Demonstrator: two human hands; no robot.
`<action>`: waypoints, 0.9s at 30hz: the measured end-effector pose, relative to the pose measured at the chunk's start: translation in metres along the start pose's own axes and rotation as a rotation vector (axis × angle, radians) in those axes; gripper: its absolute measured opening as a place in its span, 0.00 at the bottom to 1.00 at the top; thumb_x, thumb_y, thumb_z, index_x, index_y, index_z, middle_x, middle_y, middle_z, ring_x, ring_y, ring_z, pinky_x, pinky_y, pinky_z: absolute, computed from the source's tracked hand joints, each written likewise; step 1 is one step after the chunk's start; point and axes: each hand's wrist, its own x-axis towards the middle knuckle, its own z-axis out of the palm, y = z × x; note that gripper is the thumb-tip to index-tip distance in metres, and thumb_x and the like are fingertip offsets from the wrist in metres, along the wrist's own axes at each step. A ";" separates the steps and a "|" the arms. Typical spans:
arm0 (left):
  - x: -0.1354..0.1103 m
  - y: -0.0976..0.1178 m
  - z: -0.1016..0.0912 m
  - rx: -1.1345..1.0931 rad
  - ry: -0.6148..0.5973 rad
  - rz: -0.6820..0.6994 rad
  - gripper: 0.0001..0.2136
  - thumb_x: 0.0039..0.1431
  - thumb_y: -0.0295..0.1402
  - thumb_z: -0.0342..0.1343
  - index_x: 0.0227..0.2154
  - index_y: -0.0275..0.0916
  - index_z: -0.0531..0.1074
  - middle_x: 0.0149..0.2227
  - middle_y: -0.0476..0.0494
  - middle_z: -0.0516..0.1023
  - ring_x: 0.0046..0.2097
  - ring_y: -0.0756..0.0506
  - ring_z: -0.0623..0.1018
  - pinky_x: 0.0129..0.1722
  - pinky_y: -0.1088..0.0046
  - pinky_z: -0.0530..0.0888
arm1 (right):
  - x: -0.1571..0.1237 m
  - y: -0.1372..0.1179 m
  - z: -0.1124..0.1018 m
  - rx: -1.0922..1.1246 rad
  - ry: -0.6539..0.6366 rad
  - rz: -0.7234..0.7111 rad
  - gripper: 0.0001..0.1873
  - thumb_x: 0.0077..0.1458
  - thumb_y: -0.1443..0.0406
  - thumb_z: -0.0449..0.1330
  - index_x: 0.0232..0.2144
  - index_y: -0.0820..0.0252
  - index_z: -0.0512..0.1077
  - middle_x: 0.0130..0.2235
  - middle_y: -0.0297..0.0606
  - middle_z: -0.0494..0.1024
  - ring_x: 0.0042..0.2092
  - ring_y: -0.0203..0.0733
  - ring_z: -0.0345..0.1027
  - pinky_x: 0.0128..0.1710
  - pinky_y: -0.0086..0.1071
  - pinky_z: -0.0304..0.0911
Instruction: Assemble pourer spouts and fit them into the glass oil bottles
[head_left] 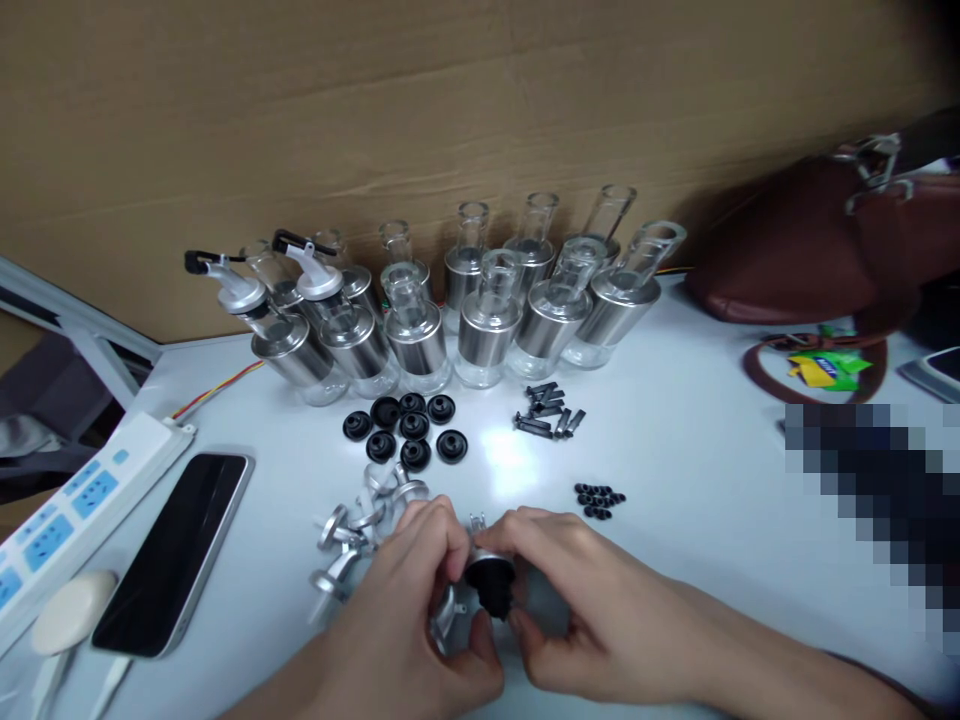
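Metal pourer [491, 582] with a black stopper underneath, just in front of the cluster of black rubber discs [409, 428], pinched between both hands, left hand [405, 625] fingertips clamped on its left side, right hand [581, 600] thumb and forefinger closed on its rim, palms turned inward, knuckles up.

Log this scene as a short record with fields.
left hand: pinches pourer, which has a silver top and a black stopper
right hand: grips the same pourer
beside hands: pile of silver spouts
mid table: black discs; dark clips; black rings
back row: bottles, glass with metal sleeves, two at the left already capped
left edge: phone; power strip
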 end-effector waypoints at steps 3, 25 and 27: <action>0.001 0.002 0.000 0.039 -0.005 0.016 0.16 0.40 0.19 0.49 0.27 0.44 0.50 0.29 0.51 0.61 0.33 0.47 0.63 0.25 0.76 0.58 | 0.000 -0.001 0.000 -0.024 0.007 -0.019 0.15 0.42 0.72 0.54 0.37 0.63 0.70 0.29 0.38 0.72 0.29 0.39 0.65 0.29 0.31 0.60; 0.006 -0.004 -0.009 0.217 0.116 0.397 0.17 0.49 0.18 0.50 0.37 0.44 0.54 0.34 0.51 0.66 0.36 0.47 0.67 0.38 0.68 0.67 | -0.003 0.007 -0.002 -0.035 0.131 -0.211 0.16 0.51 0.69 0.59 0.44 0.61 0.65 0.40 0.43 0.77 0.41 0.43 0.72 0.43 0.37 0.68; 0.006 -0.006 -0.011 0.237 0.126 0.435 0.17 0.52 0.17 0.50 0.41 0.44 0.56 0.37 0.50 0.68 0.39 0.47 0.69 0.44 0.64 0.66 | -0.004 0.009 -0.003 -0.024 0.206 -0.253 0.16 0.53 0.65 0.63 0.43 0.59 0.64 0.42 0.42 0.77 0.43 0.43 0.72 0.45 0.37 0.68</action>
